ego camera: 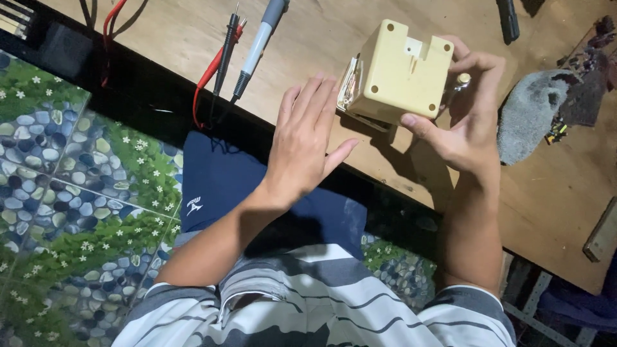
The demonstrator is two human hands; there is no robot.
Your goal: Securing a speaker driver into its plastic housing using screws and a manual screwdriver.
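Risk right now sits in my right hand (466, 122), gripping the cream plastic box (397, 74) above the desk (360, 160) edge in the upper middle, while my left hand (305, 141), open, only brushes its side, so it could tip and drop.

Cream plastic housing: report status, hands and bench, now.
Right hand has a grip on the cream housing, lifted over the wooden bench. Left hand open, fingertips at its side. Probe leads and grey cloth lie clear.
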